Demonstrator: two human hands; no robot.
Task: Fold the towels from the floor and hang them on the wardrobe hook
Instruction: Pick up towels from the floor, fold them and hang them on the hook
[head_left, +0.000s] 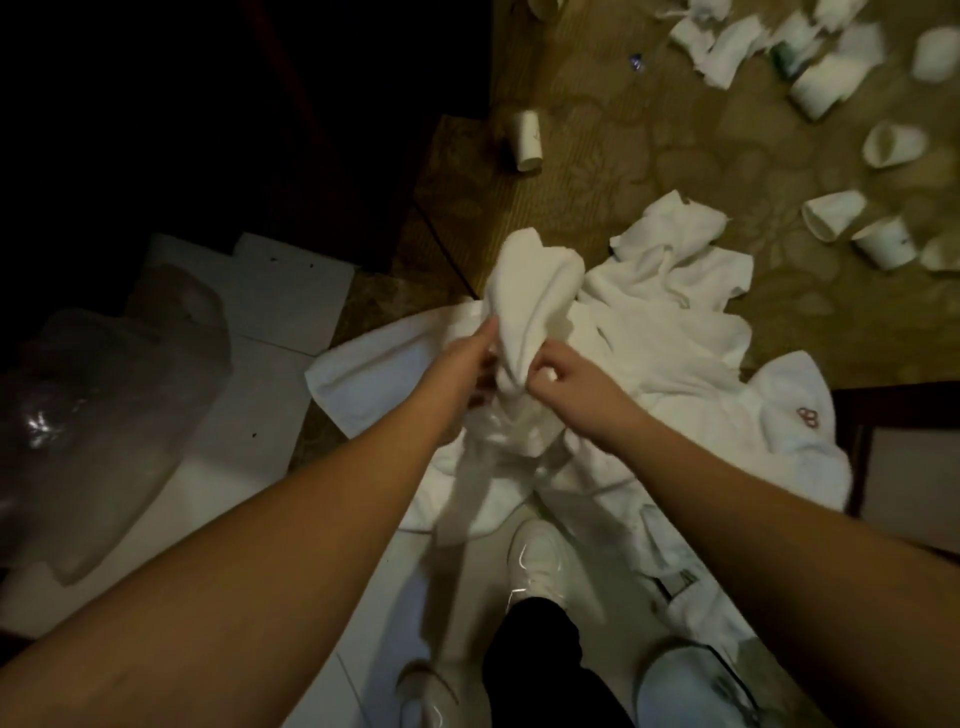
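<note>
I hold a small white towel (530, 301) bunched up above the floor, in the middle of the view. My left hand (470, 358) grips its left edge and my right hand (566, 382) pinches its right edge near the lower end. Below lies a heap of white towels (670, 338) spread over the floor, one with a red embroidered mark (808, 415). Another flat white towel (363, 379) lies under my left wrist. No wardrobe hook shows in view.
Several paper cups (527, 140) and crumpled white tissues (727, 47) litter the patterned carpet (649, 156) at the top right. A clear plastic bag (104, 415) lies on white tiles at the left. My white shoes (540, 561) stand below the heap. A dark wall fills the top left.
</note>
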